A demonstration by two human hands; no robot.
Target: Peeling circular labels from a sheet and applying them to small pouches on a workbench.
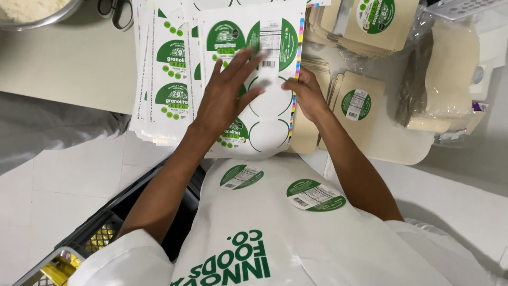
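Both bare forearms reach toward frame centre, left hand point(228, 90) flat with fingers spread, right hand point(307, 95) pinching.

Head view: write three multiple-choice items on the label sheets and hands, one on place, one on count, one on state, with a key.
1. Where does the left hand rest?
A. flat on the top label sheet
B. on the metal bowl
C. on the scissors

2. How many round green labels stick to the white apron?
A. none
B. two
C. four

3. The lower circles on the top sheet are:
A. torn
B. covered with tape
C. blank, labels already peeled off

Key: 1 A, the fingers spread across the sheet; 2 B, a pair sits on the apron; 3 C, only bare outlines remain beside the right hand.
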